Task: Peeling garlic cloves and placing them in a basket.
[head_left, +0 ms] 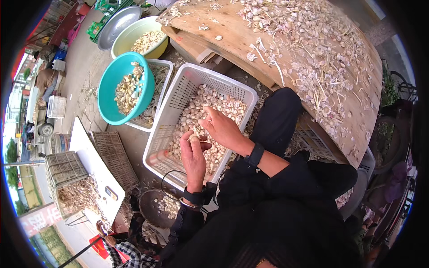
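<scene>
Garlic cloves [223, 107], mostly in pale skins, cover the floor of a white plastic crate [167, 104] below my hands. My left hand [194, 157] is over the near left part of the crate, its thumb and fingers closed on a garlic clove [193, 136]. Just up and to the right, my right hand [223, 129] reaches over the crate with its index finger extended and its thumb bent near the left fingertips. A thin pale thing shows by the right thumb; whether that hand grips it cannot be made out. Both wrists wear black bands.
A teal basin [149, 83] of cloves rests on another crate [169, 72], beside a yellow basin [117, 42] of cloves. Garlic skins cover a wooden table [234, 40] at upper right. At lower left are a round bowl [147, 207], wicker-like baskets [114, 157] and a person in checked sleeves.
</scene>
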{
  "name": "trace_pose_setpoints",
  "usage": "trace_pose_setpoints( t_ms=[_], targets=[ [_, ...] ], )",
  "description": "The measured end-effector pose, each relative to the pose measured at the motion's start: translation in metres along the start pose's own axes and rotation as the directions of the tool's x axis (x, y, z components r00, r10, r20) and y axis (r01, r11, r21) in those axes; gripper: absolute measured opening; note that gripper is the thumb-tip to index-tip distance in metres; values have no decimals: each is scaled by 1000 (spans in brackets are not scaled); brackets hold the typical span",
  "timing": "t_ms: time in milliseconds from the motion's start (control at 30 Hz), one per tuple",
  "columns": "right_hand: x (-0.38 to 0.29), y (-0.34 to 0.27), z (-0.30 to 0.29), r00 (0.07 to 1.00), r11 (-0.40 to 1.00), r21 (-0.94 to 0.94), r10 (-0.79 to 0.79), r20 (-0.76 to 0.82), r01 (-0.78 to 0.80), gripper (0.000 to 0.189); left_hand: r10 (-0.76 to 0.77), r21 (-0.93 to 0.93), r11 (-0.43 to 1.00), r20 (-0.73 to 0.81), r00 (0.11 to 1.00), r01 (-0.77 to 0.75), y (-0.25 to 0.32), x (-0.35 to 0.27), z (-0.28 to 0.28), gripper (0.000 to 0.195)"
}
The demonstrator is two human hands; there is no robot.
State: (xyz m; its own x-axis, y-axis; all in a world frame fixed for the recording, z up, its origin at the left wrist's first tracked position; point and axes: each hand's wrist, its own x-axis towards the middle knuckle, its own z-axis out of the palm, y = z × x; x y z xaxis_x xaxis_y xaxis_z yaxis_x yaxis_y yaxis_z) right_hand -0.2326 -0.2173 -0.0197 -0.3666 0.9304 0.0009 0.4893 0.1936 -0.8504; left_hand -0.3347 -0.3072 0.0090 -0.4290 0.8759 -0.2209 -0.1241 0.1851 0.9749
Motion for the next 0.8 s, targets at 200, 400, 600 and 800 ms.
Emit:
trace_pose_setpoints(
  t_ms=[200,400,600,800],
  targets=[
    [-34,-32,-38,966,972,117,-181,-184,205,28,242,263,927,124,962,-267,17,-1,34,25],
    [-99,-3,-157,963,974,149,197,-182,-171,18,24,-432,865,543,839,255,64,-15,73,27],
    [-145,-3,-204,985,987,-58,141,-101,-148,31,-50,-276,901,701,712,335,50,-11,95,22],
    [-81,-15,-101,999,879,475,-32,-44,49,26,30,200,974,352,936,-106,43,-16,74,19]
  ],
)
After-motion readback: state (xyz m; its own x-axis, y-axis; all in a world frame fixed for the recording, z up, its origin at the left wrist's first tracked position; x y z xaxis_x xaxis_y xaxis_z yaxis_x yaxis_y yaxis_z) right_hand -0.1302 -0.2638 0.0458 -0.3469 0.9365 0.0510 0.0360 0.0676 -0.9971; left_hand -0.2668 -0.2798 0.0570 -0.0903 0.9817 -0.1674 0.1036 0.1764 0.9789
